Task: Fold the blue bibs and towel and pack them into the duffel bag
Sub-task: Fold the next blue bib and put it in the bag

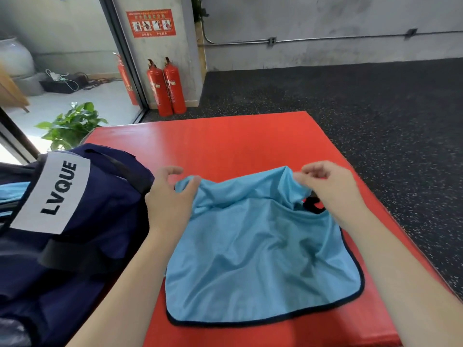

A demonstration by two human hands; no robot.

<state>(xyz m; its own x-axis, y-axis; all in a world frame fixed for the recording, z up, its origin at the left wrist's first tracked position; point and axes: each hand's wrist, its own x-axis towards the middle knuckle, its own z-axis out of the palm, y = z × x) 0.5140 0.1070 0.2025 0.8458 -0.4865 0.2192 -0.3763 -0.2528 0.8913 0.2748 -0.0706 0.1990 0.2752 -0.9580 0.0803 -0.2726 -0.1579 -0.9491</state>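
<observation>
Head view: left hand (170, 199) and right hand (328, 186) each pinch a far corner of the bib (260, 251), which lies between them on the red surface (225, 144). Thin and limp, it should fold best held by corners. Beside the left grip, the bag (82, 221) shows blue cloth (10, 194) inside.
</observation>
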